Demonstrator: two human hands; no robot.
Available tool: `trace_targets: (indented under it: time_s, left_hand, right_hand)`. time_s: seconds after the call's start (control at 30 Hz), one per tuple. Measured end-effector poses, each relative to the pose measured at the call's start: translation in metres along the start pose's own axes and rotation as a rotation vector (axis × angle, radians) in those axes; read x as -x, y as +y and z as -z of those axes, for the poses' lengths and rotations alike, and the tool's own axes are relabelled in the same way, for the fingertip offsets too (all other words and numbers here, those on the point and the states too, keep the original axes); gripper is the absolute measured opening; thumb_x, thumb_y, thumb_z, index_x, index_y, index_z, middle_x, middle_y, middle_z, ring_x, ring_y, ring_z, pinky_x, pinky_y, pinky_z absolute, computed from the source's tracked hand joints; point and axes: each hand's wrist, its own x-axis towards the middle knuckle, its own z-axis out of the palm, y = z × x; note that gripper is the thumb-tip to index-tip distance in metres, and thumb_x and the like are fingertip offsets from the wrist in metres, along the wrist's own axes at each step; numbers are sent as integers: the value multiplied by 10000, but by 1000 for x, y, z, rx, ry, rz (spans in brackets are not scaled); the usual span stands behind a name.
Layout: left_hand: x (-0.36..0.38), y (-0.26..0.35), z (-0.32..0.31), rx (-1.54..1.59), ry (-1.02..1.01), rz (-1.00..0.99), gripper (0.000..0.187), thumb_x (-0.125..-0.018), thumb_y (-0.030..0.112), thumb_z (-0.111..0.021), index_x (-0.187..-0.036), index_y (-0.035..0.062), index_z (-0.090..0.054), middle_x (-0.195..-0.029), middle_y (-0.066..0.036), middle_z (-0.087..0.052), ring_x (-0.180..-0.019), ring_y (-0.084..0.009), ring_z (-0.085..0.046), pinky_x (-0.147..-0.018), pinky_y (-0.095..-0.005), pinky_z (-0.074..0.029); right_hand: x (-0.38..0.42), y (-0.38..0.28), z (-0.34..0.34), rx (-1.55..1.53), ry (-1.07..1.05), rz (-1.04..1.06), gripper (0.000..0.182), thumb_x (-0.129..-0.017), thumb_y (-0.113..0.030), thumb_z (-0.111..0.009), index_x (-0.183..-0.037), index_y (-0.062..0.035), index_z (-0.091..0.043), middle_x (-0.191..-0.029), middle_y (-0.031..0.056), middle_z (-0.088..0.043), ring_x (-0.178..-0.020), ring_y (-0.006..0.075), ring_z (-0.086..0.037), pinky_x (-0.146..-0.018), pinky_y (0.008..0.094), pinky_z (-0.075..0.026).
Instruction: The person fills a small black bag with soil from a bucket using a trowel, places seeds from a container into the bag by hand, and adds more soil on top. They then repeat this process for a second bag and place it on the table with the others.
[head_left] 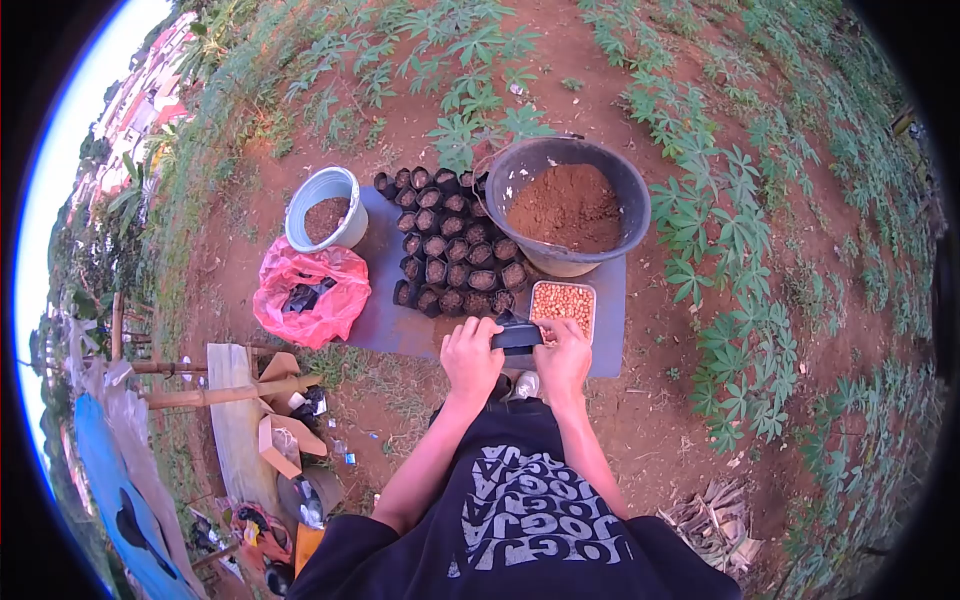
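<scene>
My left hand [470,352] is closed on the left side of a small black plastic bag [516,337]. Closed on the bag's right side is my right hand [563,352], so the bag is held between both hands in front of my body. Just behind my right hand lies a clear tray of orange-brown kernels [563,303], partly covered by that hand. Beyond the bag stand rows of small black bags filled with soil [457,250], upright and close together.
A large black tub [640,215] of reddish soil stands at the back right. Left are a pale bucket [357,225] with soil and a pink bag [290,320] with black pieces inside. All rest around a grey mat [385,325]. Leafy plants grow right; boxes and bamboo poles lie lower left.
</scene>
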Motion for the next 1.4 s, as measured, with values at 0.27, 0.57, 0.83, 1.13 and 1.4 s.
trace_targets:
  time_s: [0.27,0.57,0.83,1.13,1.4]
  left_hand:
    - [-5,-33,18,-9,86,26,311,-645,74,-727,-929,154,-629,-895,-16,-598,-840,-261,-572,-707,-402,-438]
    - [-6,-119,58,32,36,80,373,-645,85,-753,-1001,158,-669,-1024,-30,-605,-913,-279,-584,-755,-398,-455]
    - [-3,-260,115,50,131,90,340,-676,103,-753,-1001,149,-667,-921,-22,-625,-902,-264,-576,-778,-406,-455]
    - [-6,-369,157,111,209,180,269,-721,123,-738,-978,148,-661,-959,-28,-614,-906,-267,-573,-741,-406,-450]
    - [-36,-385,154,141,258,160,281,-635,71,-763,-892,151,-684,-1003,-3,-615,-912,-270,-558,-748,-400,-447]
  right_hand:
    - [-2,-29,-32,27,-55,46,327,-681,24,-647,-962,-104,-756,-918,60,-690,-801,281,-687,-724,380,-544]
    - [9,-91,-104,120,-46,160,281,-698,1,-673,-938,-115,-764,-900,49,-690,-749,262,-680,-692,367,-543]
    - [39,-179,-234,144,-106,245,263,-696,-40,-691,-936,-117,-766,-901,43,-695,-753,266,-685,-700,366,-551]
    - [54,-254,-321,252,-136,290,274,-689,-33,-686,-931,-134,-767,-901,25,-692,-716,242,-680,-666,359,-545]
    - [35,-264,-336,272,-97,273,295,-682,-17,-667,-940,-125,-763,-885,33,-688,-703,224,-675,-660,349,-545]
